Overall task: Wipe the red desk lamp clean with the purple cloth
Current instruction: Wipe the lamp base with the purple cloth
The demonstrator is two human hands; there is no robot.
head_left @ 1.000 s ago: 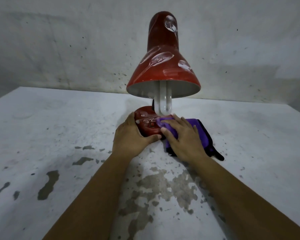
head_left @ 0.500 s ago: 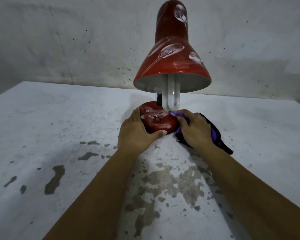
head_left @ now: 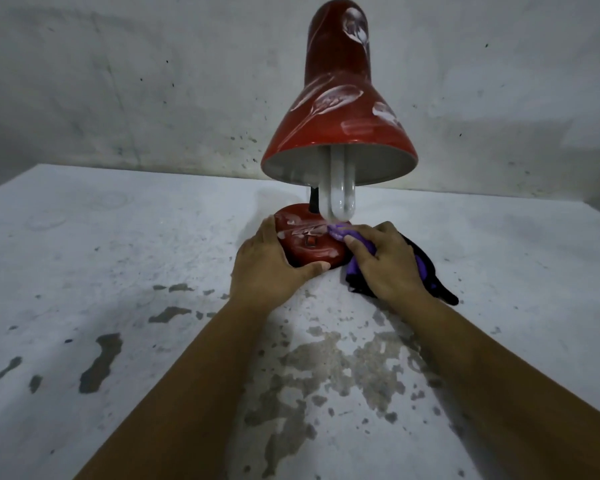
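Observation:
The red desk lamp [head_left: 338,109] stands in front of me, its shade streaked with white smears and a white tube bulb [head_left: 342,194] hanging out of it. Its round red base [head_left: 309,244] also carries white smears. My left hand [head_left: 271,268] grips the left and front rim of the base, thumb along the near edge. My right hand [head_left: 385,261] holds the purple cloth [head_left: 338,232] bunched under its fingers and presses it against the right side of the base. A dark edge of the cloth trails out behind the wrist.
The lamp stands on a white table [head_left: 118,258] with worn, flaking patches near me. A stained grey wall [head_left: 153,81] rises just behind the table's far edge. The low shade and bulb hang right above the base.
My right hand with the cloth has moved from the front of the base round to its right side. My left hand has kept its grip on the base.

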